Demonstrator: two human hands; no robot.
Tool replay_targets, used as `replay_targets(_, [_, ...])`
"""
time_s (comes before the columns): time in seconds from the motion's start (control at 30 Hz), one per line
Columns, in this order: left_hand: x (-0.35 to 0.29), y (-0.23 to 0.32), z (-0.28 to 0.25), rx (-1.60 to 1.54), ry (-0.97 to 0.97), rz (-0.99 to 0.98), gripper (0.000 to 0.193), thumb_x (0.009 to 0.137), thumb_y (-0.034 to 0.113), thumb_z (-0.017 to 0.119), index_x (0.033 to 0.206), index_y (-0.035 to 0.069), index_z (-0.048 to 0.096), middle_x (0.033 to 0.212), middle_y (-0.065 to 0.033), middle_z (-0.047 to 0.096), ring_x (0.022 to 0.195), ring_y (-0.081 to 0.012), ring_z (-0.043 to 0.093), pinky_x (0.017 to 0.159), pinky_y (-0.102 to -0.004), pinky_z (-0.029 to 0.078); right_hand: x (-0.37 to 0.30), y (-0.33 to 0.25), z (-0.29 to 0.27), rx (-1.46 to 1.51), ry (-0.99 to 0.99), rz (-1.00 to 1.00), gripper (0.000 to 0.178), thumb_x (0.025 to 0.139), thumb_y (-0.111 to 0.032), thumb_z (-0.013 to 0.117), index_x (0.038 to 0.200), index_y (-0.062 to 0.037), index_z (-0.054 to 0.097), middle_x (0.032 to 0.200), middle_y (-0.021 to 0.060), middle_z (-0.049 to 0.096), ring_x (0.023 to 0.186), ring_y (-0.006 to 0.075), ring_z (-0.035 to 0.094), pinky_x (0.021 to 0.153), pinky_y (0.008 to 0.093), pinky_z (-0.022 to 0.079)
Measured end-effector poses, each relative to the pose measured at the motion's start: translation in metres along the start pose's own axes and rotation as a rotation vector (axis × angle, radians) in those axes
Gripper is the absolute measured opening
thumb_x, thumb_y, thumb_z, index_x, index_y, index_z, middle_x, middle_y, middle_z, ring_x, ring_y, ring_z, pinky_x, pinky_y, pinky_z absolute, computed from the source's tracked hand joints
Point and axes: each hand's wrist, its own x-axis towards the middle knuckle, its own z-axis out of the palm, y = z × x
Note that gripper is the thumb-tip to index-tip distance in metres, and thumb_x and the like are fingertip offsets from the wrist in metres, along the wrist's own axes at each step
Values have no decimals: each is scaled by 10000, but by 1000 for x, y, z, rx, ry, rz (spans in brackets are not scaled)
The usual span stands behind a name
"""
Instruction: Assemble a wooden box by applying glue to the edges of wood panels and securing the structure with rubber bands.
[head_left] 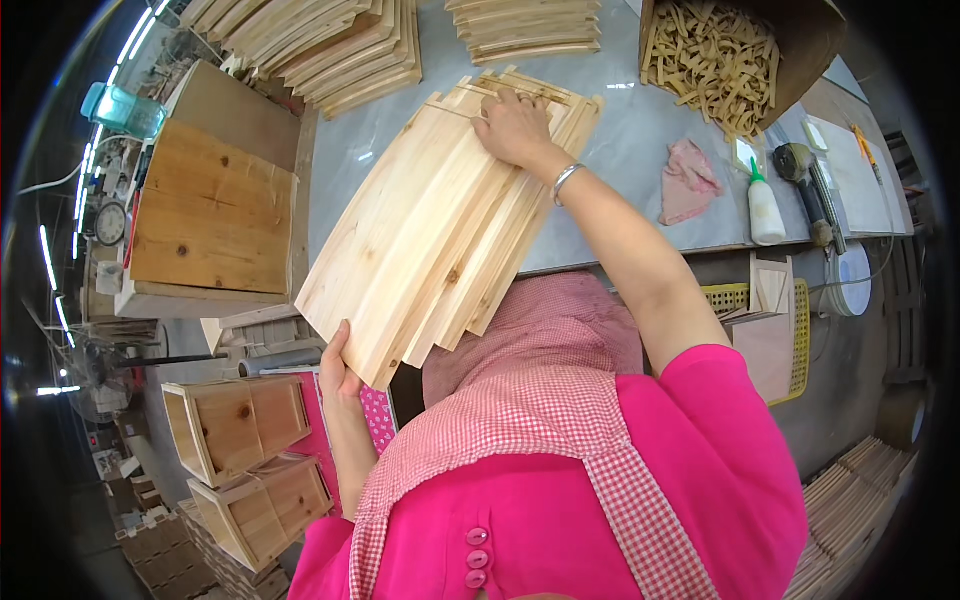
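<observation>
A fanned stack of pale wooden boards [410,235] lies tilted across the table's front edge and above my lap. My left hand [345,365] grips its near left corner, the thumb on top and the fingers mostly hidden beneath. At the far end, my right hand [515,125] is closed over the boards, its fingertips curled down near thin wooden strips [450,108]. A silver bangle circles my right wrist. The boards overlap in steps, their right edges showing one behind another.
More wooden boards stand stacked at the back left [350,60] and back centre [525,30]. A carton of small wood strips [715,65] sits at back right. Nearby are a pink cloth [688,182], a glue bottle [765,208] and a power tool [800,180]. Wooden boxes [240,425] stand lower left.
</observation>
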Motion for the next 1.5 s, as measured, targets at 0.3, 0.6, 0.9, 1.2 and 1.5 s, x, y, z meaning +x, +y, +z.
replay_targets(0.3, [5,4,1,-40,-5,-21,601,937,104,692,1450,-27,407,1393,-197,553,1274,-329,562,1079,-461,483,2,-7,1,-65,23,-72,371,961,-343,553,1124,-43,697,1309,201,587,1204,421,560,1066,577,356])
replay_targets(0.6, [5,-3,-6,-42,-20,-7,601,947,104,674,1463,-23,394,1406,-194,543,1289,-325,550,1088,-453,475,0,-6,3,22,50,7,345,947,-320,567,1089,-34,699,1297,198,593,1222,426,543,1070,624,319])
replay_targets(0.9, [6,-2,-12,-64,-28,-19,596,941,78,672,1456,-33,396,1400,-202,542,1286,-317,551,1085,-440,479,0,-3,7,44,105,-17,322,926,-332,594,1045,-56,712,1265,175,601,1181,404,561,1042,570,345])
replay_targets(1.2, [10,-41,-13,-140,-59,221,643,1051,503,374,1466,16,441,1456,-140,534,1258,-339,570,1042,-468,492,10,18,-8,69,160,57,441,903,-457,608,1140,-93,682,1333,202,576,1302,413,486,1106,609,263])
replay_targets(1.5, [17,-58,-16,-115,-42,310,616,1037,471,399,1413,-6,503,1331,-153,625,1156,-324,639,973,-448,538,12,20,-17,121,-92,199,561,878,-550,606,1232,-115,629,1344,222,572,1336,421,466,1158,642,177])
